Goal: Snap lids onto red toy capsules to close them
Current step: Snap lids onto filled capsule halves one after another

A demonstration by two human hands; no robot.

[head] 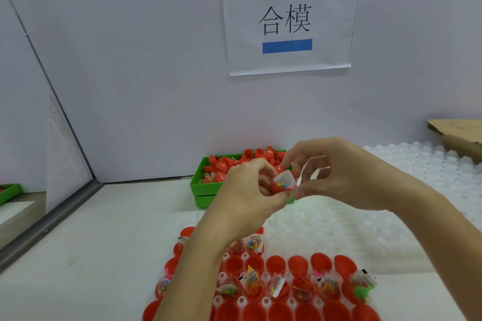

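Head view: left hand grips red capsule just in front of green bin; right hand pinches toy packet sticking out. Tuck packet fully inside before snapping lid, else rim likely jams.

On the wall ahead of you, a paper sign reads 合模, with two blue tape strips. Torn cardboard lies at your far right.

Probably a small factory packing bench: a printed station sign taped to the partition, a green bin of red capsule halves.
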